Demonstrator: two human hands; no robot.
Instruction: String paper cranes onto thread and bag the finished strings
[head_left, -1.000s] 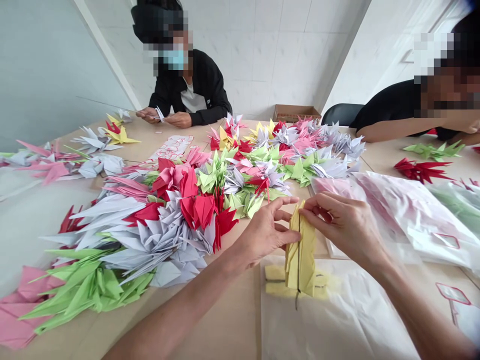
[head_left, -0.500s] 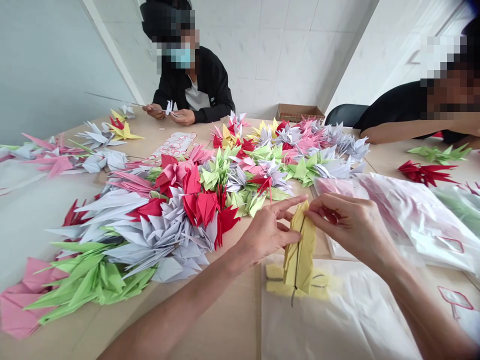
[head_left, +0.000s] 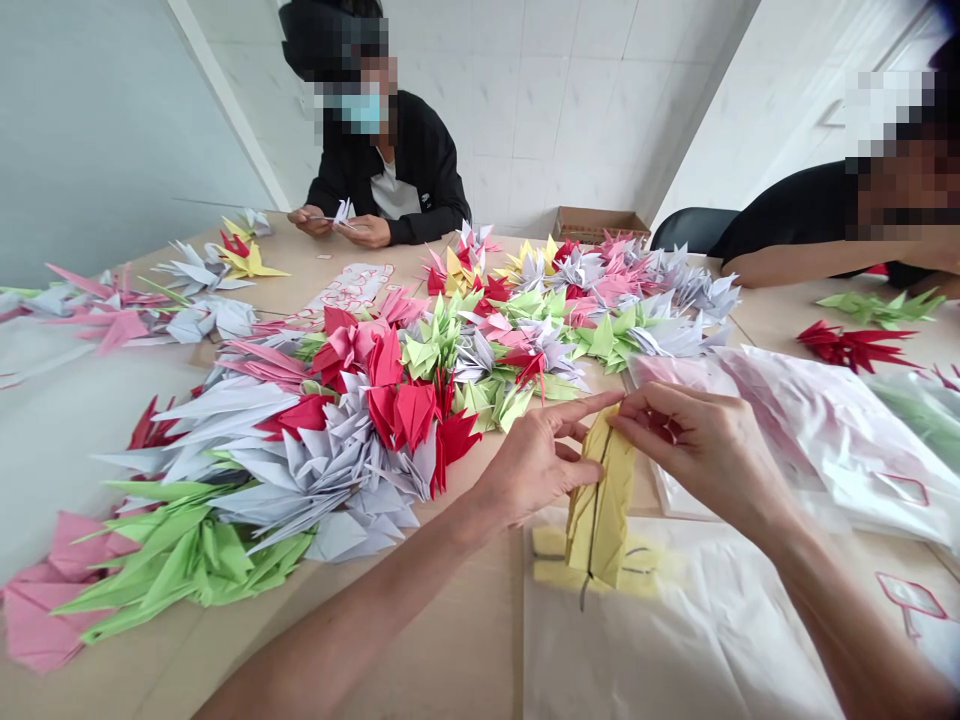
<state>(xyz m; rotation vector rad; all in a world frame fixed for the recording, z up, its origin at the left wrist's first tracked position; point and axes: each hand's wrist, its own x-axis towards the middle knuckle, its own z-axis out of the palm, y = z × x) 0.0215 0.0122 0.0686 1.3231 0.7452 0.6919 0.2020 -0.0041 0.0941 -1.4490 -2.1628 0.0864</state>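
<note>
Showing right of center, a yellow paper bundle (head_left: 611, 515) is gripped by the left hand (head_left: 529, 460), some fingers hidden, and pinched at top by the right hand (head_left: 697, 435); yellow pieces (head_left: 551, 572) below are blurred by a plastic bag (head_left: 675, 650); a co-worker (head_left: 795, 220) is cropped at far right.
</note>
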